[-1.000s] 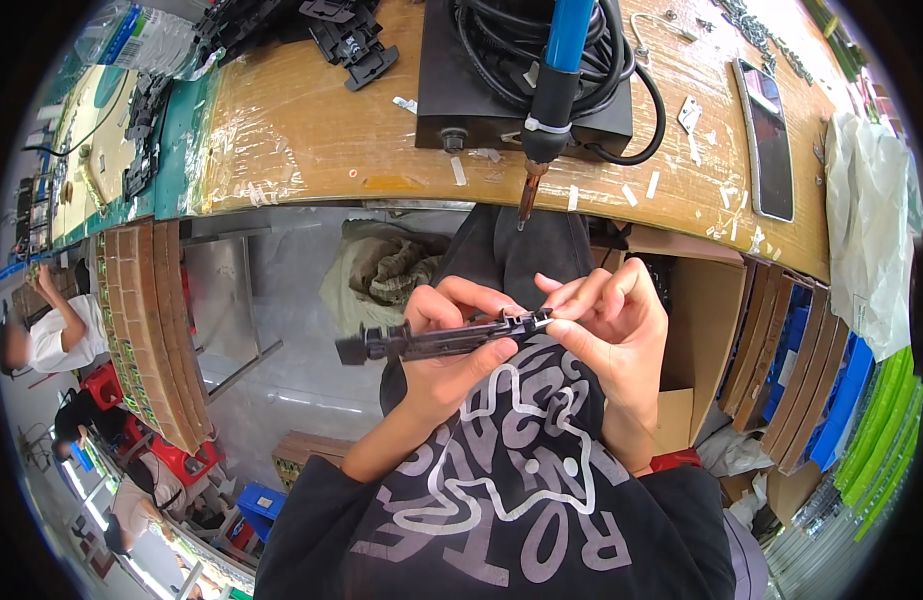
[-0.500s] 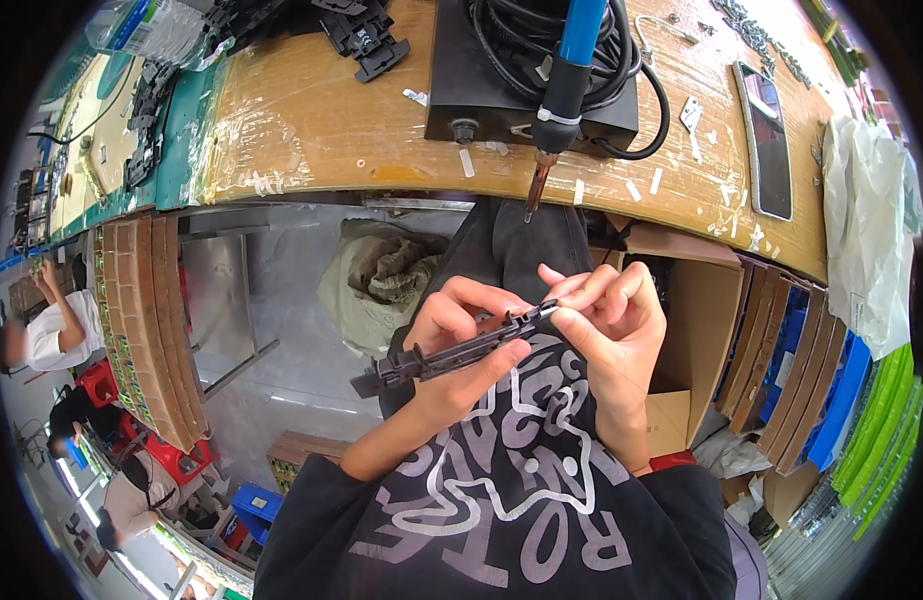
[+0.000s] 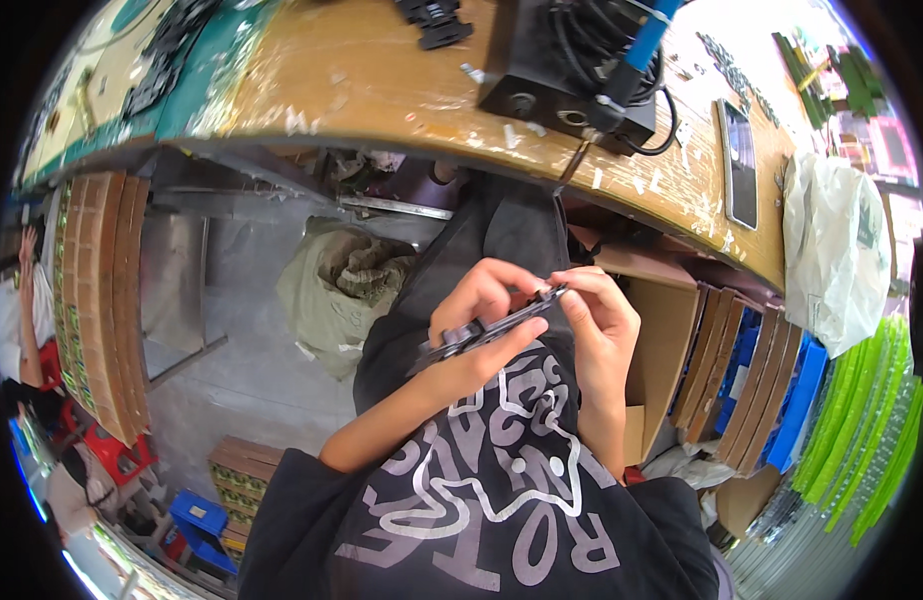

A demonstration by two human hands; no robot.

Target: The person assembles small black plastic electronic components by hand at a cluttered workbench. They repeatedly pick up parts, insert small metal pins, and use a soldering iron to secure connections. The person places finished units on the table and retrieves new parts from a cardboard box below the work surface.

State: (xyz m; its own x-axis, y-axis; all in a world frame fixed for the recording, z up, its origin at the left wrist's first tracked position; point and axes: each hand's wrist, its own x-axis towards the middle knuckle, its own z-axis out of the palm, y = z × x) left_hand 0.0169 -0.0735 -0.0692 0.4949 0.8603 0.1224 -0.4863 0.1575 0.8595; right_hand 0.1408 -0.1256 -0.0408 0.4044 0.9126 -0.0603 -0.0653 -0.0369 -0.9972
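Over my lap I hold a long black plastic part (image 3: 482,332), slanting up to the right. My left hand (image 3: 482,305) grips its middle from below and behind. My right hand (image 3: 594,318) pinches its upper right end with thumb and fingertips. Both hands sit below the edge of the wooden workbench (image 3: 342,95). A soldering iron with a blue handle (image 3: 622,70) leans over the bench edge, its tip pointing down above my hands.
A black box with coiled cable (image 3: 572,80) and a dark phone (image 3: 739,165) lie on the bench. A white plastic bag (image 3: 832,250) hangs at right. Cardboard boxes (image 3: 672,340) stand beside my right arm. A green-grey sack (image 3: 337,290) lies on the floor. Another person (image 3: 17,300) sits far left.
The view has shifted, so my hands and the black part now sit lower and more to the right. The part is tilted more steeply. Both hands keep their hold.
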